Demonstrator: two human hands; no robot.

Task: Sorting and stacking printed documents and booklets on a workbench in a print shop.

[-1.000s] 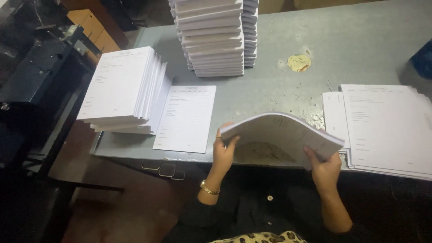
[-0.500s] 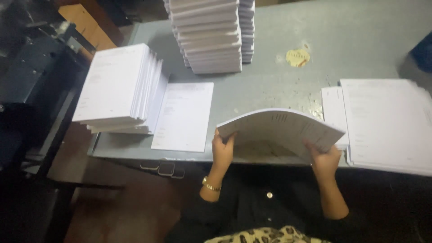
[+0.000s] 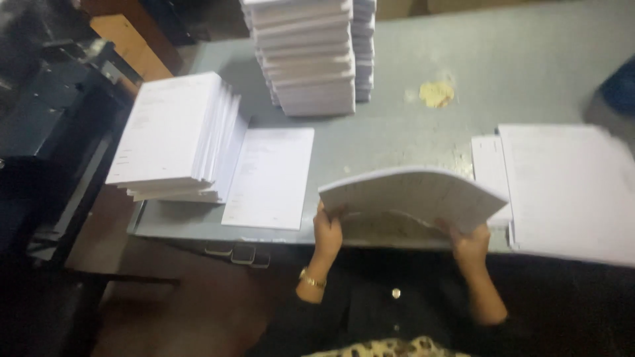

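Both my hands hold a thick bundle of white printed sheets (image 3: 413,193) just above the near edge of the grey table (image 3: 397,132). My left hand (image 3: 327,231) grips the bundle's left end, with a gold watch on the wrist. My right hand (image 3: 471,239) grips its right end from below. The bundle arches upward in the middle. To its right lies a wide flat pile of white sheets (image 3: 569,188).
A slanted stack of printed sheets (image 3: 173,135) sits at the table's left, with a thin pile (image 3: 271,175) beside it. Tall stacks of paper (image 3: 307,56) stand at the back. A yellowish scrap (image 3: 436,94) lies on the table. Dark machinery (image 3: 46,132) stands to the left.
The bundle stays gripped in both hands above the table's near edge, its arch a little flatter now. The view has shifted slightly.
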